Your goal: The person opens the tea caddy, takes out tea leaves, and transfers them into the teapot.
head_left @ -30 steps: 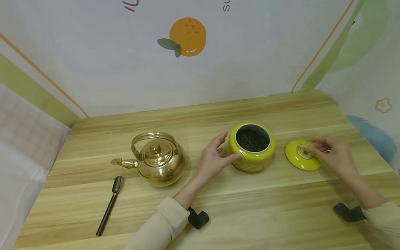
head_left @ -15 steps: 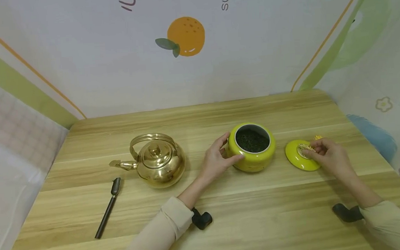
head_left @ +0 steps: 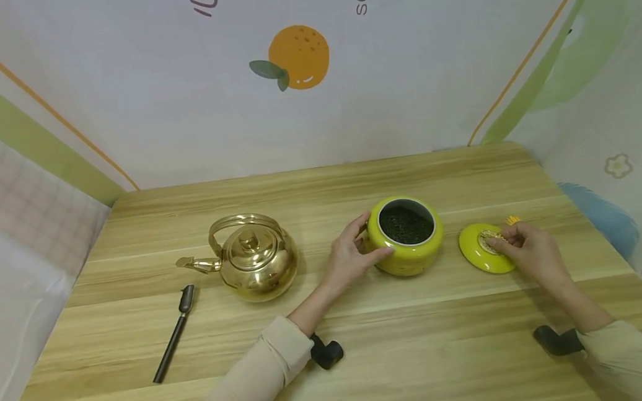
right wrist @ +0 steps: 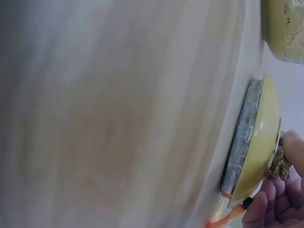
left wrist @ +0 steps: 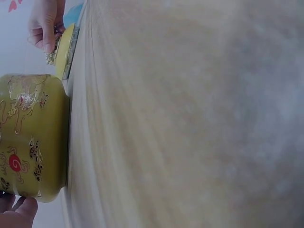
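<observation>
A round yellow tea jar point(head_left: 406, 263) stands uncovered on the table, dark tea leaves point(head_left: 406, 224) inside. My left hand point(head_left: 349, 254) holds it by its left side, thumb at the front and fingers behind. In the left wrist view, gold and red patterns cover the jar point(left wrist: 33, 128). To its right lies the yellow lid point(head_left: 477, 255), knob up. My right hand point(head_left: 537, 257) pinches the gold knob point(right wrist: 280, 164) between thumb and fingers. The lid's grey sealing ring point(right wrist: 242, 142) sits at the tabletop, and an orange tassel point(head_left: 512, 219) shows behind the hand.
Left of the jar stands a brass kettle point(head_left: 259, 273), its spout pointing left. A dark long-handled scoop point(head_left: 176, 335) lies in front of the spout. Black wrist devices point(head_left: 327, 352) hang close over the wooden table point(head_left: 422, 367). A printed cloth point(head_left: 381, 97) rises behind.
My left hand has closed in on the jar's left side and now holds it. My right fingers have settled on the lid's knob, and the tassel has come into sight. The lid stays in place.
</observation>
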Demonstrator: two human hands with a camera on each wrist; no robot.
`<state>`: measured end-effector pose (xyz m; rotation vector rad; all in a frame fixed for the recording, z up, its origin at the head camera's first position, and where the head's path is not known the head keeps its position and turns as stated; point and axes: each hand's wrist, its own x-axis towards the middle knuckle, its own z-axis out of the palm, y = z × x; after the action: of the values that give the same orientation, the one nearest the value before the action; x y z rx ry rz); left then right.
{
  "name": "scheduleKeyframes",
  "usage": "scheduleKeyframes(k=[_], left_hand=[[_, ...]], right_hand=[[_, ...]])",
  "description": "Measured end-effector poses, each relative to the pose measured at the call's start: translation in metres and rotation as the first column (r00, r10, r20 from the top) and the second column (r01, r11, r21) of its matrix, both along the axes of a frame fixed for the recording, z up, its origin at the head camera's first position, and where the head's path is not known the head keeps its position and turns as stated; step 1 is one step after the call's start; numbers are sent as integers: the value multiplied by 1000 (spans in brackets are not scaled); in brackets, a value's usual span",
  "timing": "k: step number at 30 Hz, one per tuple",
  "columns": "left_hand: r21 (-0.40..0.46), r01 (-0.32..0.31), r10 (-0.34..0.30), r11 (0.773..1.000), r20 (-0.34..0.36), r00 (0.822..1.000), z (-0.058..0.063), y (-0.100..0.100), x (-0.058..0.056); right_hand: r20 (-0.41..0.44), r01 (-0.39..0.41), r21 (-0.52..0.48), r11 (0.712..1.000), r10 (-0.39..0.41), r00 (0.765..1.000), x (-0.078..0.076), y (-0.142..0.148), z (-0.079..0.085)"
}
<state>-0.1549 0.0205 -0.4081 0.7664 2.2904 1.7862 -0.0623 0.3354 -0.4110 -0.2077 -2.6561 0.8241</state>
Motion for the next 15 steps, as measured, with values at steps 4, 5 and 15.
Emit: scheduleKeyframes(k=[4, 5, 15], left_hand=[[33, 9, -9, 999, 2, 1000, -1, 2, 1], [42, 11, -12, 999, 4, 1000, -1, 2, 1], [53, 7, -8, 999, 22, 1000, 0, 1, 0]], right_hand=[[-23, -2, 8, 1000, 2, 1000, 0, 1, -1], [-27, 3, 8, 1000, -3, 1000, 0, 1, 0], [-54, 34, -98, 995, -40, 998, -6, -3, 29]])
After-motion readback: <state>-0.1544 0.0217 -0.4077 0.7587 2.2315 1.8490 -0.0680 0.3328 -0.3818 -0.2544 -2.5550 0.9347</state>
